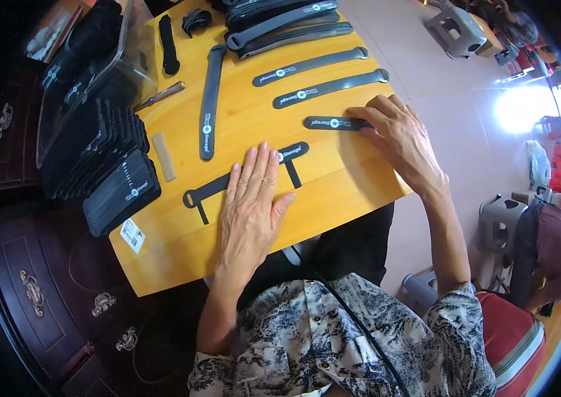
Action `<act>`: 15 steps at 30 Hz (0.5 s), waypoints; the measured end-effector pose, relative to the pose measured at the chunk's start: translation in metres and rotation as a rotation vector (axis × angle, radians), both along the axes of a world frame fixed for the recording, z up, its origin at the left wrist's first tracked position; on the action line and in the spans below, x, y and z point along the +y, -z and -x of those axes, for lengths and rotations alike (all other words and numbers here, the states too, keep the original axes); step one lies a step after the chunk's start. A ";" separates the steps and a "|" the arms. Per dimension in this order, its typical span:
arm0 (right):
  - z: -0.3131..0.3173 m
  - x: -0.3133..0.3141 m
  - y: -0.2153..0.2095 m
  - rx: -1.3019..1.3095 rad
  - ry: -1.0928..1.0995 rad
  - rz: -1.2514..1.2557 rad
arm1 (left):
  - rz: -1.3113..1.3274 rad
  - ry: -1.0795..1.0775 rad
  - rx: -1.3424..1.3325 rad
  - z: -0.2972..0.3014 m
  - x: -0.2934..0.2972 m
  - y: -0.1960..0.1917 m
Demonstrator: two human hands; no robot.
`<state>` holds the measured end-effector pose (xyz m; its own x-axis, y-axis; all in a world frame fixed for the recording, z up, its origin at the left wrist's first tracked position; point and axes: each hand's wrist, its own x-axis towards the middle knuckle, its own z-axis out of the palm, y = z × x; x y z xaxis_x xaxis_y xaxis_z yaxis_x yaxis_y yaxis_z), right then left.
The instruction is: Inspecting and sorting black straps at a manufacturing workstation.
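My left hand (253, 192) lies flat, fingers stretched out, across a black fabric strap (211, 188) with a ring at its left end. The palm and fingers cover the strap's middle. Two narrow dark strips, a left one (202, 212) and a right one (293, 175), stick out from beneath it. My right hand (396, 135) is closed round the right end of another black strap (323, 123), farther to the right on the table. That gripped end is hidden by the fingers. Beyond it are two grey straps with metal-like rings, a nearer one (333, 88) and a farther one (313, 66).
Another long strap (211, 99) lies lengthwise, near a wooden-handled tool (159, 95) and a tan strip (164, 157). Stacked straps (287, 30) fill the far edge. Black bundles (125, 192) and a clear bin (118, 79) line the yellow table's (161, 264) left side.
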<state>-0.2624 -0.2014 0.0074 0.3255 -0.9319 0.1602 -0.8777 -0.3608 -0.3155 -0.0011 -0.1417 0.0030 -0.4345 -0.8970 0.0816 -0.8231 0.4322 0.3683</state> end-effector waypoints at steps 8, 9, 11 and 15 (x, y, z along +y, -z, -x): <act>0.007 0.030 -0.036 -0.197 0.158 -0.182 | -0.013 -0.031 -0.023 0.001 0.001 0.003; 0.007 0.037 -0.041 -0.367 0.178 -0.201 | -0.017 -0.031 -0.020 0.003 0.001 0.000; 0.005 0.050 -0.041 -0.694 0.268 -0.386 | 0.028 -0.061 0.176 0.004 0.003 -0.006; -0.031 0.064 -0.026 -1.471 0.360 -0.550 | -0.428 -0.165 0.816 0.003 0.032 -0.008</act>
<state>-0.2312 -0.1375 0.0338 -0.0383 -0.9694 -0.2424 0.2786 0.2226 -0.9343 -0.0037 -0.1101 0.0108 -0.2524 -0.9665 -0.0460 -0.2790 0.0272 0.9599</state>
